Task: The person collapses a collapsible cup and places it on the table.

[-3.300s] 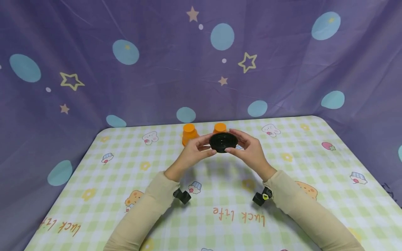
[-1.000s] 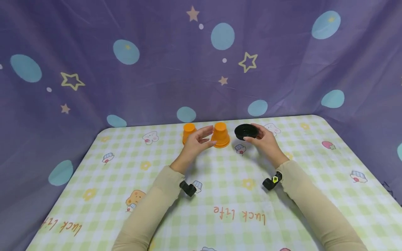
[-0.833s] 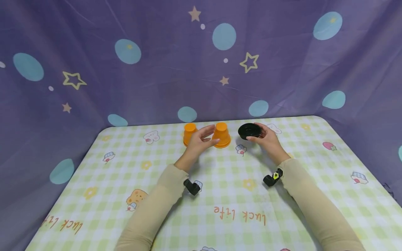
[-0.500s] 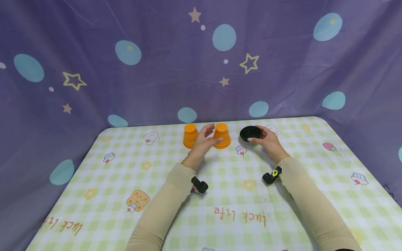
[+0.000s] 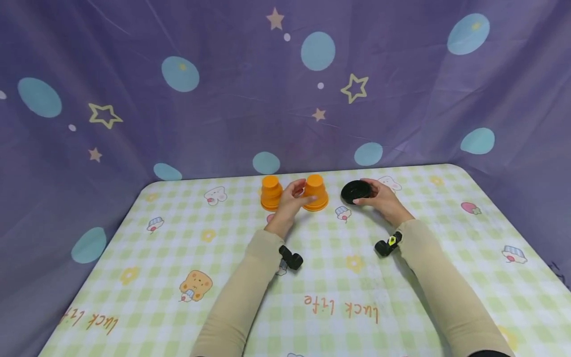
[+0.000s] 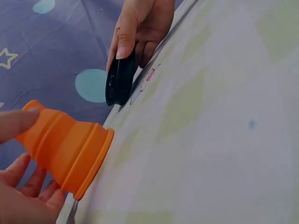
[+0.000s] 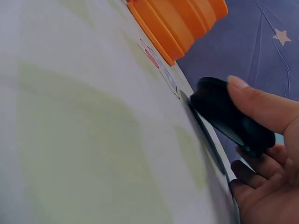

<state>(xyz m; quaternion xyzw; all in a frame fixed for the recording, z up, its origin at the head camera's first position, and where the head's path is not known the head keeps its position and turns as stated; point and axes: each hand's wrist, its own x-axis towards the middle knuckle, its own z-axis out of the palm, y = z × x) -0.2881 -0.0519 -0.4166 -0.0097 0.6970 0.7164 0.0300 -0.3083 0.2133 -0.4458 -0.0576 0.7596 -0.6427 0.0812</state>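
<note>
Two orange stepped collapsible cups stand wide rim down near the back of the table. My left hand [image 5: 287,207] is around the right-hand orange cup [image 5: 315,186], thumb in front and fingers on the far side; the left wrist view shows the thumb over the narrow end of this cup [image 6: 70,144]. The other orange cup [image 5: 270,192] stands to the left, close behind that hand. My right hand [image 5: 385,202] pinches a black collapsible cup [image 5: 353,191], flattened to a shallow ringed disc. In the right wrist view the black cup [image 7: 224,109] is tilted, with its shadow on the cloth beneath.
A green-and-white checked tablecloth [image 5: 330,277] with printed cartoons covers the table. Its far edge meets a purple curtain [image 5: 223,124] with stars and blue ovals. A small black wrist camera sits at each sleeve.
Both hands held the black cup at first. My right hand has carried it right and lowered it near the cloth. My left hand has let go and moved around the right-hand orange cup.
</note>
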